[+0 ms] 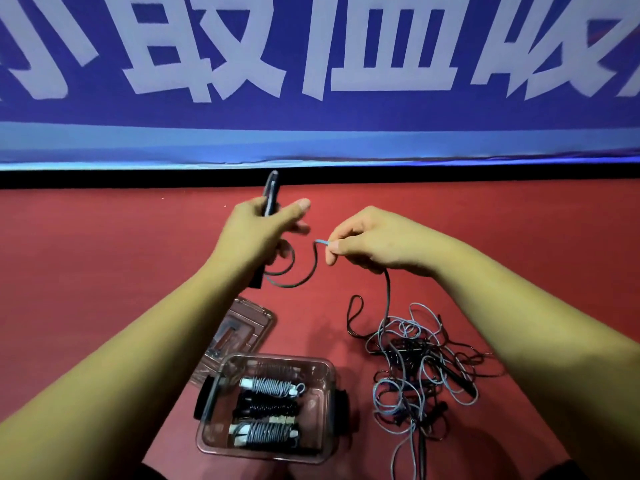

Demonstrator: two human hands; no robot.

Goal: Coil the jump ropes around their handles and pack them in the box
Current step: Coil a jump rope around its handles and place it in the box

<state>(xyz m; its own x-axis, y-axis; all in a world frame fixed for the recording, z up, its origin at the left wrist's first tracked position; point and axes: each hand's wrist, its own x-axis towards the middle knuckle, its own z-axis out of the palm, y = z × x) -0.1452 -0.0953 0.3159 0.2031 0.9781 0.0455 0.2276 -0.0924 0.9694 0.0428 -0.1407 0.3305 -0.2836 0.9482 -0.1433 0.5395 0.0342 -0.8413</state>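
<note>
Head view: I have the left hand (256,233) wrapped round a dark handle (270,192). Its long axis points up and away toward the blue banner (311,140), and its lower end pokes out under the wrist. The right hand (377,240) is just beside it on the right, thumb and forefinger pinching the black rope (306,277), which sags in a loop between the two hands. Past the pinch the cord drops to the tangled pile (415,368) at the near right of the red surface (104,271). I judge the winding must go across the handle's axis, with the right hand feeding. The box (277,357) stands near-centre, three coiled ropes (266,408) inside and its lid (242,323) just behind-left.
</note>
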